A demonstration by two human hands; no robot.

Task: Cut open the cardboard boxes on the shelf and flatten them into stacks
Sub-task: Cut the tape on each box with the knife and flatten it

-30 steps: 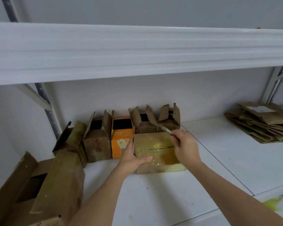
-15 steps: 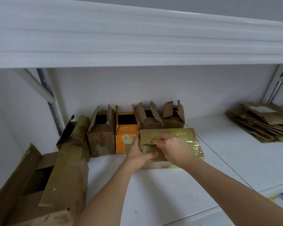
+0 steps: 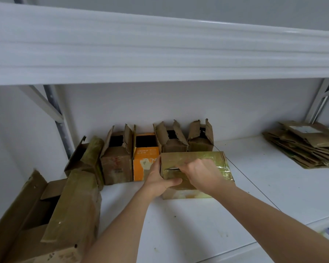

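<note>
Hands (image 3: 202, 172) curled on taped box (image 3: 216, 158)

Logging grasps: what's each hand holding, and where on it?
Left hand grips the taped box at its left end. Right hand holds a blade by its hidden handle.

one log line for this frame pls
step: slitting tape | left hand: steadies taped box | right hand: holds blade on box top | flattened stack: far right of shelf
</note>
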